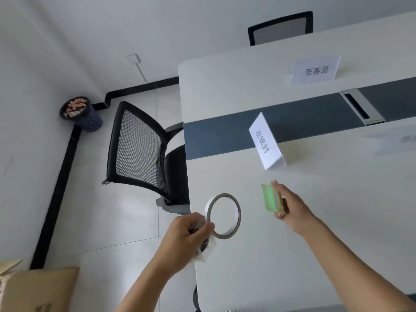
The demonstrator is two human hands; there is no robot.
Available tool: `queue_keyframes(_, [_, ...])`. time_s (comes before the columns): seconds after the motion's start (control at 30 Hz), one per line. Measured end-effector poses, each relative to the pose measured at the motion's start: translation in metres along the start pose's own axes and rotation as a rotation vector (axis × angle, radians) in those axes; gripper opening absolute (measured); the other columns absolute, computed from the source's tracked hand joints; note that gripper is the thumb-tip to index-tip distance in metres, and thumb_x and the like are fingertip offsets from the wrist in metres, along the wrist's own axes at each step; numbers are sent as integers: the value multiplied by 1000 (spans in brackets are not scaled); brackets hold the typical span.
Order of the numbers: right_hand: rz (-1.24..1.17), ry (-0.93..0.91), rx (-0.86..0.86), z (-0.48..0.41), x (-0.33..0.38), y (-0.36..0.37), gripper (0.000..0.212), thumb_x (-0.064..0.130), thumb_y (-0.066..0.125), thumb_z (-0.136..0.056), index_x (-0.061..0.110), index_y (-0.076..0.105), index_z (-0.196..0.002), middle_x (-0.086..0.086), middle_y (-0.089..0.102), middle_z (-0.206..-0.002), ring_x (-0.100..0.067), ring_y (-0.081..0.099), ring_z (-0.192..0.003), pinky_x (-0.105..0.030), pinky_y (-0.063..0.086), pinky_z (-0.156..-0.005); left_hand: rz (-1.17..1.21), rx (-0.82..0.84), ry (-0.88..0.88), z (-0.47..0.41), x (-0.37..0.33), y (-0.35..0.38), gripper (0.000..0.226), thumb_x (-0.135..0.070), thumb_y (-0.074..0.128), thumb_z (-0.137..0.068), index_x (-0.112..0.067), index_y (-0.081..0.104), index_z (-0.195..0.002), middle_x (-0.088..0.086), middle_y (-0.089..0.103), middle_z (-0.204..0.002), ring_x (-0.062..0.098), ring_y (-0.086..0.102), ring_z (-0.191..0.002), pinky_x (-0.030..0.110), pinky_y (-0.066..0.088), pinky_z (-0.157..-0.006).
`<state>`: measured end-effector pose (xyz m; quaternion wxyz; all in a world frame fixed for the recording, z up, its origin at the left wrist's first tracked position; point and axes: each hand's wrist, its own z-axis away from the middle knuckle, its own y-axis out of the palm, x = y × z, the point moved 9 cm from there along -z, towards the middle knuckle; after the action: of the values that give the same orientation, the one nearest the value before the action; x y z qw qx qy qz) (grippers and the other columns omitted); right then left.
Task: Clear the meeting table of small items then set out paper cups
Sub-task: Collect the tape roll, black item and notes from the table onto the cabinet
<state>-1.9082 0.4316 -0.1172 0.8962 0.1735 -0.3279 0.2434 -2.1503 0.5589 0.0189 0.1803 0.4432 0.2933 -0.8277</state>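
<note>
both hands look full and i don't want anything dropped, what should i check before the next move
1. Left hand grip on tape roll: ok, the fingers pinch its rim.
2. Clear-wrapped item under the same hand: cannot tell what it is or how firmly it is held.
3. Right hand grip on green note pad: ok, gripped along one side.
4. Name card nearest the hands: ok, upright and apart from both hands.
5. Cardboard box at lower left as a drop spot: cannot tell if it is open.
6. Paper cups ready: not ok, none in view.
</note>
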Motion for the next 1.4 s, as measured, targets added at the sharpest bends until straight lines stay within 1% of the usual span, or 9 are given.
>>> queue_keyframes(0.13, [-463, 16, 248, 53, 16, 49, 57, 70, 53, -78, 16, 60, -97, -2, 54, -71, -14, 44, -51, -25, 30, -48, -76, -20, 168, 7, -29, 10, 39, -20, 66, -90, -16, 43, -58, -3, 45, -53, 16, 39, -51, 26, 35, -53])
queue_keyframes(0.33, [-625, -2, 167, 90, -6, 76, 39, 59, 54, -86, 22, 51, -75, 0, 52, -73, -17, 53, -63, -31, 45, -69, -488, 13, 511, 24, -71, 26, 29, -32, 59, -85, -11, 48, -67, 1, 48, -64, 17, 39, -60, 33, 36, -54])
queue_keyframes(0.47, [-605, -55, 84, 115, -13, 79, 42, 59, 52, -87, 18, 55, -94, -8, 60, -87, -25, 62, -81, -42, 47, -87, -572, 23, 645, 35, -78, 11, 29, -36, 58, -86, -14, 51, -68, -1, 51, -66, 16, 42, -62, 31, 40, -56])
queue_keyframes(0.63, [-595, -179, -48, 145, -26, 95, 46, 59, 51, -87, 13, 55, -79, -2, 45, -51, -18, 42, -46, -31, 39, -57, -502, 220, 672, 51, -65, -6, 35, -41, 62, -84, -18, 47, -62, -6, 46, -62, 13, 39, -57, 22, 32, -53])
queue_keyframes(0.73, [-632, -189, -1, 163, -32, 110, 46, 56, 51, -85, 13, 53, -68, 0, 35, -49, -15, 34, -42, -32, 32, -57, -438, 305, 642, 57, -48, -25, 27, -35, 66, -86, -28, 52, -64, -13, 47, -60, 10, 39, -55, 15, 31, -53])
queue_keyframes(0.87, [-674, -220, 12, 190, -50, 98, 44, 53, 58, -74, 14, 51, -57, 1, 33, -52, -16, 32, -42, -31, 31, -56, -282, 355, 523, 48, -20, -54, 17, -29, 67, -89, -15, 65, -79, -9, 53, -59, 5, 44, -53, 21, 40, -54])
queue_keyframes(1.03, [-791, -315, 110, 263, -69, 55, 44, 53, 73, -59, 13, 53, -58, 1, 39, -51, -14, 37, -41, -26, 33, -44, -210, 405, 466, 45, -17, -50, 18, -24, 65, -91, -12, 67, -77, -2, 62, -61, 8, 54, -54, 23, 44, -53])
queue_keyframes(1.17, [-983, -447, 218, 328, -94, 11, 43, 52, 68, -69, 10, 60, -65, 3, 36, -55, -15, 46, -44, -27, 38, -46, -214, 479, 516, 60, -38, -16, 18, -21, 64, -92, -12, 69, -78, 3, 68, -67, 11, 59, -57, 22, 48, -59])
queue_keyframes(1.4, [-1088, -729, -79, 435, -181, -70, 38, 40, 83, -58, 8, 64, -67, 0, 44, -50, -15, 43, -44, -28, 39, -52, -193, 737, 621, 143, -74, 88, 23, -11, 60, -94, 0, 62, -74, 5, 59, -51, 16, 49, -44, 17, 40, -44])
